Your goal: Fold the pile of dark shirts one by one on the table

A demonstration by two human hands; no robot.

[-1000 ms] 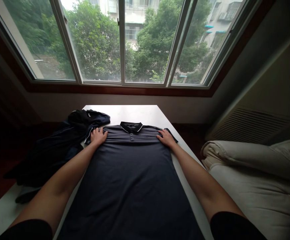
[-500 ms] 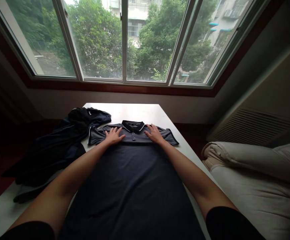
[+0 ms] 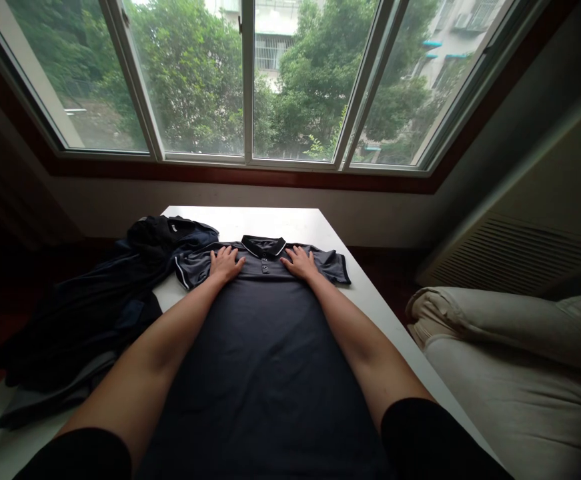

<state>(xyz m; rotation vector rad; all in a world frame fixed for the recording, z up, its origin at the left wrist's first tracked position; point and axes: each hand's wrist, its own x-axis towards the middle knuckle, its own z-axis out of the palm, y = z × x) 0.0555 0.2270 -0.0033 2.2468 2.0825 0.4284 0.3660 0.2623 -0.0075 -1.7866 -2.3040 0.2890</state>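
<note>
**Two hands lie flat on a dark shirt**

A big window (image 3: 205,87) fills the far side, with green trees (image 3: 190,80) behind the glass. Below it is a long white table (image 3: 275,217). Its far edge is short and straight, and its right edge slants out toward the near side. Past the right edge is a pale, puffy couch (image 3: 515,373). A dark gap lies between the table and the couch at the far end, and it gets thinner on the near side.

The dark shirt (image 3: 273,347) lies front side up down the middle of the table. Its top is at the far end, and its bottom runs out of sight on the near side. A white strip of table shows past the top, and another runs down the right. On the left is a dark heap of clothes (image 3: 95,300), which sticks out over the left edge. A white patch shows between heap and shirt, but farther up they come so close that I cannot tell if they touch.

The right sleeve (image 3: 337,267) ends near the right edge, with a little white table beyond it. The left sleeve (image 3: 193,267) is wrinkly and points at the heap.

The left hand (image 3: 226,264) and the right hand (image 3: 300,262) press on the shirt's chest, one on each side of the neck. Their fingers are spread out and grip nothing. Between them sits the black collar (image 3: 274,250) with its thin white line, and under it are tiny buttons (image 3: 265,265).
</note>
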